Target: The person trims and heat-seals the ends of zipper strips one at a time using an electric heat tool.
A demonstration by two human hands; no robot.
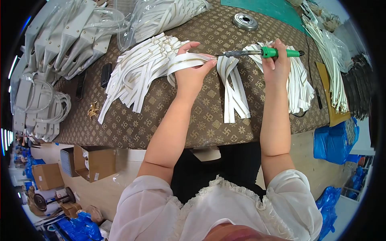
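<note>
My left hand (189,79) pinches one end of a white zipper (188,61) with gold teeth, and the rest of its tape loops back over the hand. My right hand (278,68) grips a soldering iron (269,52) by its green handle. The iron's dark tip points left and meets or nearly meets the zipper end at my left fingertips; exact contact is too small to tell. Left of my left hand lies a big pile of white zippers (138,74). A few crossed zippers (231,90) hang between my forearms, and another bundle of zippers (299,86) lies beyond my right wrist.
A round metal disc (245,22) rests at the table's far side. Pale handbags (60,40) and a plastic bag of zippers (165,18) crowd the left and back. Small gold pieces (93,109) lie near the left edge. Pale cords (333,80) are at right; a cardboard box (96,162) stands below.
</note>
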